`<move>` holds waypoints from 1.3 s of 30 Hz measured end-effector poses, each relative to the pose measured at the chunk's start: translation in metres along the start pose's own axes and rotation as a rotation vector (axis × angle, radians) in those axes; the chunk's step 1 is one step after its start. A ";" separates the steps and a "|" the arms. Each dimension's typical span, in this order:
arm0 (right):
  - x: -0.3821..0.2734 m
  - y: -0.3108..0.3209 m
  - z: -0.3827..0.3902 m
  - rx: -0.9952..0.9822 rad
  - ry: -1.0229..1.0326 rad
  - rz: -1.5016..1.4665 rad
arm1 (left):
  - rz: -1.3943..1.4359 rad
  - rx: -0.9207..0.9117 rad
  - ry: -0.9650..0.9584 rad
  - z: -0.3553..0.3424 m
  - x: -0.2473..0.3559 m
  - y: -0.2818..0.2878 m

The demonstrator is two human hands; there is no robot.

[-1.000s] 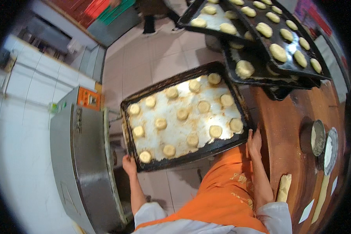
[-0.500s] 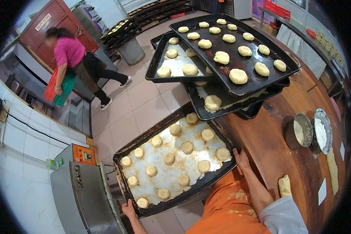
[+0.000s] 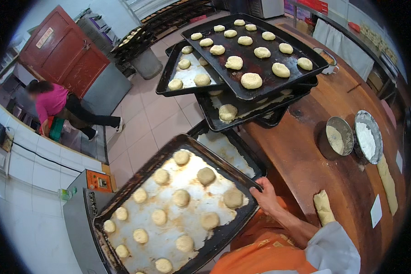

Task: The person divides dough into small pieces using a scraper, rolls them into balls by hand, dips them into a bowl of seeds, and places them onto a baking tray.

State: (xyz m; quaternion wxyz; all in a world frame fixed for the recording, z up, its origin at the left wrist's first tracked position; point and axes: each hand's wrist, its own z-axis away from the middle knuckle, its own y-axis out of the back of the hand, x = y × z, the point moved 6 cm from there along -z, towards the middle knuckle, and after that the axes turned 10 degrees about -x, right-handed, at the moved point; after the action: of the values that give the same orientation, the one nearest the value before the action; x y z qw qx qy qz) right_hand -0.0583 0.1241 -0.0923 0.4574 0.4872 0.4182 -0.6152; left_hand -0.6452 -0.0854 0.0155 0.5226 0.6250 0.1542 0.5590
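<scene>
A dark-rimmed baking tray (image 3: pixel 192 141) with pale liner is held tilted in front of me. Rows of round dough pieces (image 3: pixel 181 198) lie on it. At the tray's right corner, my right hand (image 3: pixel 266 195) is closed on the rim, thumb on top. My left hand is out of the picture. Behind the held tray, partly covered by it, shows another dark tray (image 3: pixel 259 170) with a bare stretch of liner. Further off, a stack of black trays sits at the table's end; its top tray (image 3: pixel 278 44) carries several pale dough rounds (image 3: pixel 251 81).
The curved wooden table (image 3: pixel 301 150) runs along my right. On it are a metal pot (image 3: pixel 339 136), a bowl of white powder (image 3: pixel 369 137) and dough strips (image 3: pixel 323 208). A steel cabinet (image 3: pixel 80 219) stands left. At the far left doorway, a person in pink (image 3: pixel 55 104) bends over a green crate (image 3: pixel 56 129).
The held tray has come left and nearer, uncovering part of another tray behind it. My left hand has left the picture. The person in pink has walked to the doorway and bent down.
</scene>
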 end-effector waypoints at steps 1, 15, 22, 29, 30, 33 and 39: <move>-0.024 -0.006 0.002 -0.034 0.020 -0.019 | -0.120 -0.064 -0.007 0.031 0.034 0.020; -0.231 0.149 -0.025 0.156 0.445 -0.169 | 0.859 -0.436 -0.569 0.024 0.264 -0.015; -0.239 0.313 -0.025 0.475 0.518 0.007 | 0.815 -0.761 -0.663 0.062 0.464 -0.196; -0.266 0.333 -0.122 0.303 0.440 -0.206 | 0.822 -1.053 -0.650 0.062 0.609 -0.278; -0.262 0.341 -0.151 0.127 0.437 -0.262 | 0.748 -1.054 -0.690 0.081 0.623 -0.267; -0.295 0.353 -0.169 0.271 0.562 -0.302 | 1.241 -1.022 -0.571 0.055 0.644 -0.275; -0.243 0.332 -0.045 0.338 0.595 0.179 | 0.768 -0.601 -1.462 0.209 0.524 -0.281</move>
State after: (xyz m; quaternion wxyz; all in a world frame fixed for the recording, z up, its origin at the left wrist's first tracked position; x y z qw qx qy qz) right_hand 0.2995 0.1284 0.1158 0.2803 0.7487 0.3811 -0.4644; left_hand -0.1836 0.3351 0.1014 0.4087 0.6712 -0.5938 0.1727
